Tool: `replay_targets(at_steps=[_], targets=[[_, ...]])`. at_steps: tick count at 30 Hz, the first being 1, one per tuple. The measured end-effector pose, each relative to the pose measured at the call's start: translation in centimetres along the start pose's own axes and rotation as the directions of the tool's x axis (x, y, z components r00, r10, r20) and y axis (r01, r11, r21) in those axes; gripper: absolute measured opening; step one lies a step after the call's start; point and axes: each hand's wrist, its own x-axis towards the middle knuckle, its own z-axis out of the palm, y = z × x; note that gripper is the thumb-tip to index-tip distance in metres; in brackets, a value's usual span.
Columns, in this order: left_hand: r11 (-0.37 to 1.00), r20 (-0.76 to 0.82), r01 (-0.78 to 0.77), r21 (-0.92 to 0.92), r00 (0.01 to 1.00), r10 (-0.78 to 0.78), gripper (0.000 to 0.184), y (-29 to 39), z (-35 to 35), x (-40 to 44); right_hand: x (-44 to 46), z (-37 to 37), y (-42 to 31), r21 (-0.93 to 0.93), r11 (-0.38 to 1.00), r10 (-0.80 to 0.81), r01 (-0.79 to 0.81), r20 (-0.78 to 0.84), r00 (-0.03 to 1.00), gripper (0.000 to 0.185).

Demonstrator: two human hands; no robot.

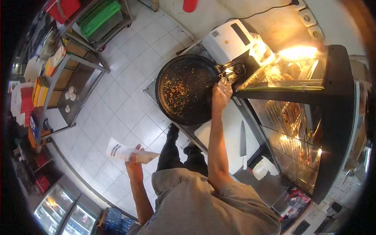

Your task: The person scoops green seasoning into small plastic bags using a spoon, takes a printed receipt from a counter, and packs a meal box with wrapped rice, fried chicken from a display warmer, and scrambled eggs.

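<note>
My left hand (134, 166) is closed on a white paper bag (124, 152) with dark print, out over the tiled floor. My right hand (222, 94) reaches to the right rim of a large round black pan (192, 113). Its fingers are closed around the end of metal tongs (232, 72), which point toward the dark recess below the white machine; part of the tongs is hard to make out. Orange-brown crumbs (175, 94) lie scattered in the pan.
A white cutting board (231, 147) with a knife (243, 143) lies beside my right arm. To the right stands a lit glass food cabinet (288, 133). A white machine (227, 41) sits behind the pan. A metal shelf rack (74, 94) is on the left.
</note>
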Motion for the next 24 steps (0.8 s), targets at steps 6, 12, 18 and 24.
replay_targets(at_steps=[6, 12, 18, 24], targets=[[1.0, -0.058, -0.009, -0.025, 0.998, 0.008, 0.062, -0.5, -1.4, 0.3, -3.5, 3.4, -15.3, -0.335, 0.839, -0.238, 0.428, 0.483, 0.843, 0.055], [0.998, -0.025, 0.037, 0.05, 0.999, -0.036, 0.055, 0.4, 1.5, 1.3, -5.3, 2.1, -12.3, -0.526, 0.643, -0.266, 0.557, 0.529, 0.806, 0.059], [0.996, -0.038, 0.033, 0.077, 0.999, -0.03, 0.053, 0.0, 1.9, 1.8, -6.1, -5.3, -5.7, -0.775, 0.508, 0.017, 0.377, 0.446, 0.895, 0.067], [0.992, -0.063, 0.048, 0.116, 0.997, -0.041, 0.049, 0.4, 2.0, 1.8, -5.8, -3.5, -10.1, 0.089, 0.811, 0.516, -0.579, 0.36, 0.777, 0.044]])
